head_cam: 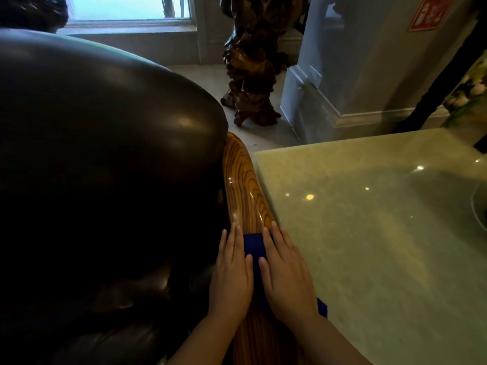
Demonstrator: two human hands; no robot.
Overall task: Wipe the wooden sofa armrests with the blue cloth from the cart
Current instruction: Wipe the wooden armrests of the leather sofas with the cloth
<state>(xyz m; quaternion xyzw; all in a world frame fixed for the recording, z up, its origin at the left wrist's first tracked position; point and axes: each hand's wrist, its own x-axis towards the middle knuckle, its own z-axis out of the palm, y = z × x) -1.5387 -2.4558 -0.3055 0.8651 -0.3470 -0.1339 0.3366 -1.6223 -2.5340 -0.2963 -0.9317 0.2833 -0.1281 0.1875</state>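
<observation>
1. Dark leather sofa (100, 159): fills the left half of the view, its rounded cushion bulging up against the inner edge of the armrest.
2. Pale stone counter (369, 219): polished, with light spots reflected on it; it stands just beside the outer edge of the armrest.
3. Carved dark wood sculpture (253, 64): upright on the floor beyond the sofa, below the window (126, 9).
4. Wooden armrest (243, 185): glossy, strongly grained, running from the lower edge of the view away between sofa and counter, tapering to a rounded tip.
5. Left hand (232, 275): palm down, forearm entering from below; fingers (238, 243) straight and close together, lying flat on the left part of the armrest and the cloth's left edge.
6. Right hand (287, 275): palm down alongside the left, fingers straight and together, pressing flat on the cloth.
7. Blue cloth (254, 246): folded, lying across the armrest under both hands; a strip shows between the two hands and a corner shows beside the right wrist.
</observation>
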